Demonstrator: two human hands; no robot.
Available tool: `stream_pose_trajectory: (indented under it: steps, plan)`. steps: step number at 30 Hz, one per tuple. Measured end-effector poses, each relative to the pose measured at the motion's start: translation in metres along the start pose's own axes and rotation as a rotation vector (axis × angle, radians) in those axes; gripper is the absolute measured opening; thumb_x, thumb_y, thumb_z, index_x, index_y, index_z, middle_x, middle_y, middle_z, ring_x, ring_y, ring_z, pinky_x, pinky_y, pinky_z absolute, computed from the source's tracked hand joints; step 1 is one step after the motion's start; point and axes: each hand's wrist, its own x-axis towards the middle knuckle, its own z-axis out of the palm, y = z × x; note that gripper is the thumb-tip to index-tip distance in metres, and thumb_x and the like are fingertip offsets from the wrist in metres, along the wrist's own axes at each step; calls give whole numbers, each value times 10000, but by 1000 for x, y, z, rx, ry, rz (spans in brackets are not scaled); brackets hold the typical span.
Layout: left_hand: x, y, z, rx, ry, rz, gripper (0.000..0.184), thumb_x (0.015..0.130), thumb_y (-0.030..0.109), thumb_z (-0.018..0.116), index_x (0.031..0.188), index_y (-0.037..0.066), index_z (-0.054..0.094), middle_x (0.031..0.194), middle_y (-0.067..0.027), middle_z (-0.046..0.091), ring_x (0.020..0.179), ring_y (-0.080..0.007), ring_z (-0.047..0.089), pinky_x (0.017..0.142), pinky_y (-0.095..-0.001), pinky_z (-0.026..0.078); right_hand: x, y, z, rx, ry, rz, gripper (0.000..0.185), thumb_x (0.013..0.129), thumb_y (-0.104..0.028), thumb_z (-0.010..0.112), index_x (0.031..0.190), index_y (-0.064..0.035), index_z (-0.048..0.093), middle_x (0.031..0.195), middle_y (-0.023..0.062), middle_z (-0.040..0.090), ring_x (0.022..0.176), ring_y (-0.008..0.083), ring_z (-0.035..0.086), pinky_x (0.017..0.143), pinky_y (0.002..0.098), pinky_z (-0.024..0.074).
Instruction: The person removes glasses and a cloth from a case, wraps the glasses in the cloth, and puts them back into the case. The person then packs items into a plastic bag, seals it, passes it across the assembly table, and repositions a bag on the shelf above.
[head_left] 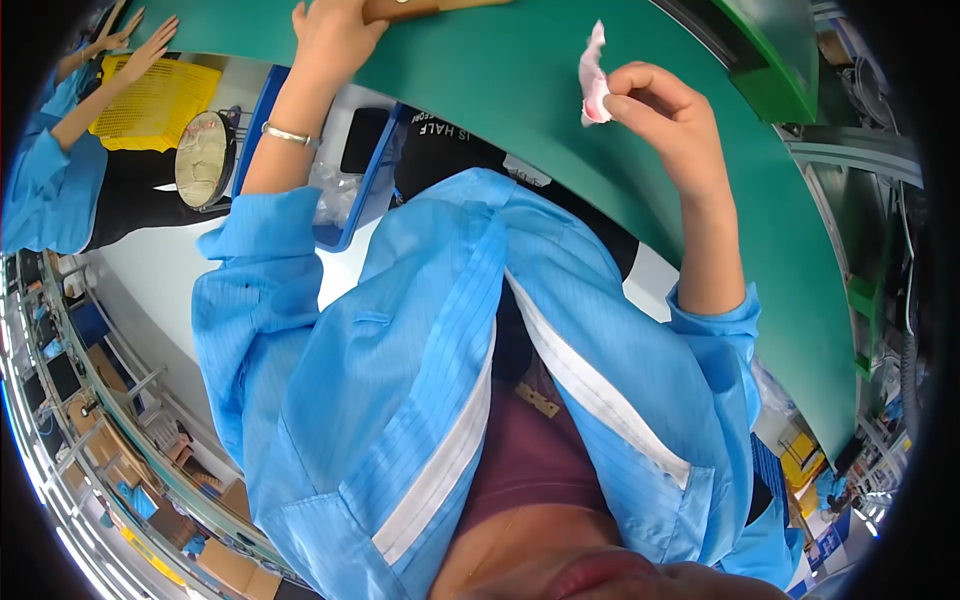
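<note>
At the top edge, my left hand [335,38], with a metal bangle [288,134] on its wrist, is closed at the end of a brown wooden piece [405,8]. The fingertips and part of that piece are cut off by the frame. My right hand [668,118] pinches a small crumpled scrap [594,82] between thumb and forefinger. White with pinkish patches, this thin scrap stands up above the green tabletop [500,75]. Whether it is paper or film, I cannot tell.
A green-edged metal frame [775,75] borders the table on the right. Below its near edge is a blue bin [345,235] with clear plastic bags. At left are another person's hands [150,50], a yellow crate [160,100] and a round stool [205,160].
</note>
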Motion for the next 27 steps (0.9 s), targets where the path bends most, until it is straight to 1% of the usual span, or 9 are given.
stream_pose_trajectory:
  steps: [3, 7, 9, 10, 14, 21, 23, 26, 27]
  plan:
    - [-21, 21, -12, -355, 148, 341, 559, 749, 66, 672, 1283, 78, 506, 1285, -188, 511, 1222, -308, 471, 1038, -381, 350, 2, -1, 11, 55, -76, -41, 138, 817, -105, 630, 920, -13, 631, 873, 34, 620, 791, 105, 554, 716, 249, 434]
    - [-78, 35, -12, -1343, -347, 98, 527, 820, 7, 636, 1312, 21, 447, 1239, -116, 539, 1181, -193, 487, 1003, -313, 384, 18, 11, 30, 389, -331, -55, 160, 818, -90, 589, 949, 0, 602, 887, 45, 599, 816, 119, 530, 733, 262, 412]
    - [-97, 15, 11, -1345, -355, 115, 531, 874, 285, 628, 1342, 98, 462, 1262, -128, 544, 1131, -230, 540, 956, -332, 431, 25, 18, 48, 530, -484, -51, 188, 827, -101, 552, 978, 6, 578, 901, 49, 586, 839, 124, 516, 745, 264, 398]
    - [-109, 9, 9, -1393, -464, 56, 533, 947, 316, 520, 1392, 55, 383, 1312, -123, 498, 1164, -181, 512, 977, -297, 422, 27, 24, 61, 566, -522, -56, 190, 829, -106, 547, 981, 5, 576, 902, 50, 586, 840, 124, 516, 747, 265, 398]
    - [-153, -20, 30, -1710, -567, -240, 488, 946, 237, 530, 1364, 19, 403, 1270, -109, 527, 1137, -162, 530, 958, -284, 433, 26, 46, 98, 531, -548, 38, 183, 830, -118, 570, 965, 4, 588, 909, 48, 593, 853, 119, 529, 768, 257, 408]
    - [-136, -74, 80, -1315, -244, -258, 420, 861, 145, 653, 1245, 40, 519, 1093, -66, 599, 995, -126, 581, 855, -233, 458, -7, 103, 141, -11, -185, 333, 162, 811, -159, 654, 895, -24, 627, 830, 5, 609, 781, 73, 553, 729, 214, 438]
    - [-115, -74, 102, -1439, -94, -231, 510, 809, -41, 614, 1288, -6, 443, 1213, -139, 546, 1136, -219, 517, 979, -322, 413, -7, 130, 141, -146, -92, 291, 162, 801, -167, 659, 872, -25, 627, 799, 3, 610, 750, 62, 545, 688, 208, 434]
    - [-123, -80, 121, -1097, 233, -273, 395, 833, -21, 607, 1211, 3, 496, 1081, -107, 601, 984, -183, 581, 851, -275, 477, -3, 150, 134, -185, 4, 327, 167, 807, -183, 641, 875, -30, 630, 764, -10, 602, 713, 64, 532, 662, 217, 428]
    - [-134, -80, 117, -1109, 128, -284, 381, 833, 43, 632, 1197, 20, 522, 1077, -91, 603, 982, -165, 579, 848, -264, 467, -5, 153, 129, -212, -5, 345, 173, 809, -192, 637, 870, -31, 631, 769, -8, 602, 718, 65, 532, 668, 218, 428]
